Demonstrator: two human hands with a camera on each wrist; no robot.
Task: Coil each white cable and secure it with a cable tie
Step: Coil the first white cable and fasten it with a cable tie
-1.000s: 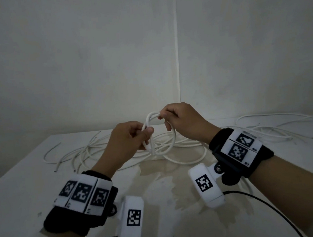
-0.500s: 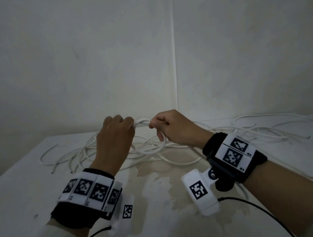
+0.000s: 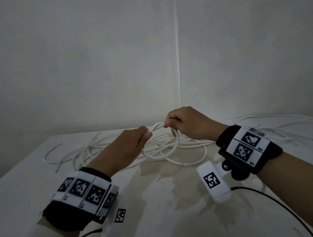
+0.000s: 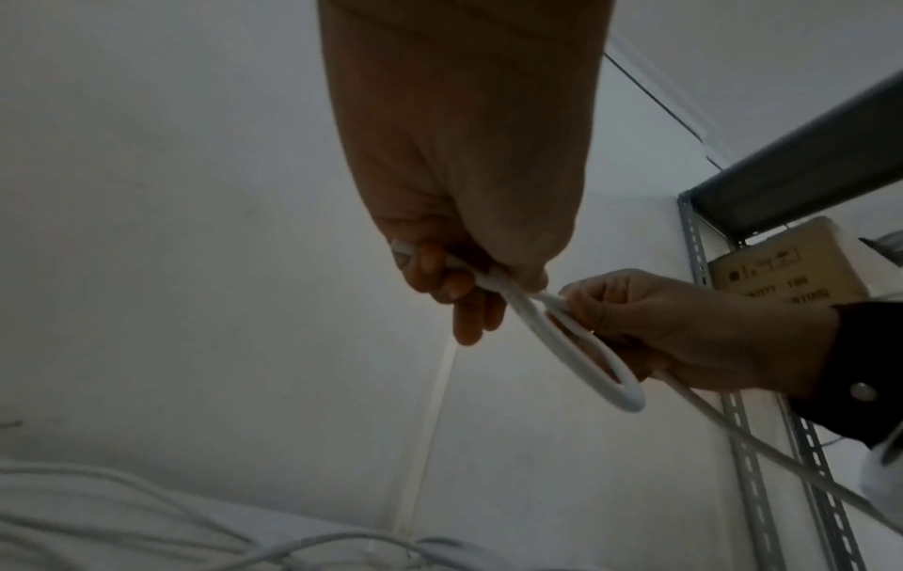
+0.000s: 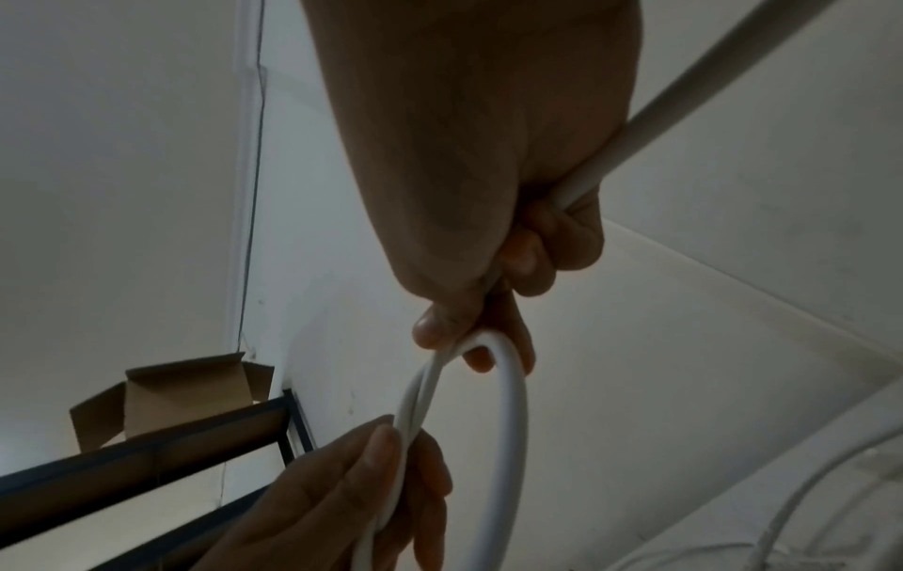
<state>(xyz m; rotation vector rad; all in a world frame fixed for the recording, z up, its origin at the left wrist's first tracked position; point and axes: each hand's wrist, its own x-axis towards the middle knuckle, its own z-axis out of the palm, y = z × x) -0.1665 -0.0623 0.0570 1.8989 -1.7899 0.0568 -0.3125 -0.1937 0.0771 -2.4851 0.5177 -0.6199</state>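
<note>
1. We hold our left hand [image 3: 127, 145] raised above the table [image 3: 160, 212], back of the hand up, its fingers [image 4: 442, 282] curled round the doubled strands of the coil [image 3: 162, 151]; the thumb presses the strands from the side.
2. Our right hand [image 3: 188, 125] sits just beside the left and slightly higher, knuckles up, thumb and forefinger pinching the top of the same coil while the other fingers [image 5: 552, 239] curl round the cable's trailing length [image 5: 684, 89].
3. The coil is a small loop of smooth, round white cable hanging between the two hands, above the table.
4. Behind and under the hands, the loose cables [image 3: 101, 149] sprawl in wide curves across the far half of the table, more of them reaching the far right edge [image 3: 285, 126].
5. The near half of the table lies open; its pale top shows a blotchy stained patch [image 3: 166, 174].
6. Two plain walls meet in a corner [image 3: 180, 59] right behind the table.
7. The wrist views show a dark metal shelf frame [image 4: 791, 181] with a cardboard box [image 4: 781, 266], and another open box [image 5: 166, 398] on a shelf rail.
</note>
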